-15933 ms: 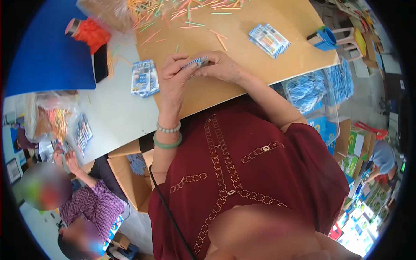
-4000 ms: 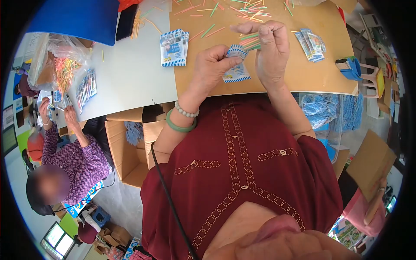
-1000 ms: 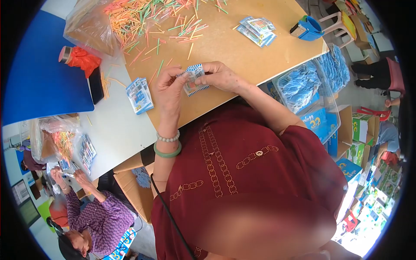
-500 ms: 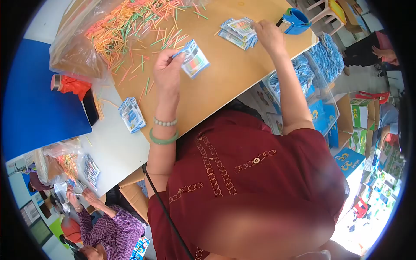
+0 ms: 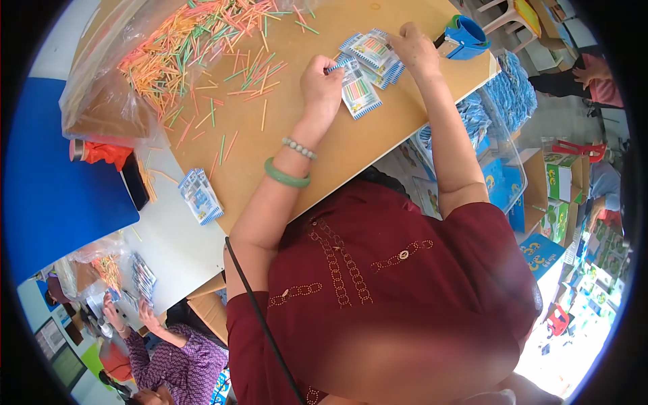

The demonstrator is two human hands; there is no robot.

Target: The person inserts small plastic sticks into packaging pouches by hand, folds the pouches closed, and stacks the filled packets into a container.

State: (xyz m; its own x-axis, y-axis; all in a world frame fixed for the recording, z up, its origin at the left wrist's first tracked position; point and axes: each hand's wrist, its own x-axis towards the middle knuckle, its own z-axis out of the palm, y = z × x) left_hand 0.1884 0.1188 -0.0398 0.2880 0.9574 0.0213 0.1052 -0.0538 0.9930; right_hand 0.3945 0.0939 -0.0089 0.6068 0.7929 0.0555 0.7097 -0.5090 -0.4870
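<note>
My left hand (image 5: 321, 82), wearing a beaded bracelet and a green bangle, pinches the upper edge of a blue-and-white packet (image 5: 360, 94) with coloured sticks showing. That packet is just beside a small stack of similar packets (image 5: 375, 51) on the brown board, overlapping its lower left side. At the right edge of the stack, my right hand (image 5: 415, 51) has its bent fingers on the packets' edge. More packets (image 5: 200, 196) lie at the left, where brown board and white table meet.
Loose coloured sticks (image 5: 182, 54) spread from a clear bag (image 5: 108, 101) at the upper left. A blue holder (image 5: 463, 38) stands by the right corner. Below the edge is a bin of blue packaging (image 5: 503, 135). A co-worker's hands (image 5: 150, 316) are at the lower left.
My left hand has carried its packet rightward from the middle of the board to the stack. My right hand has left that packet and moved to the stack's right edge.
</note>
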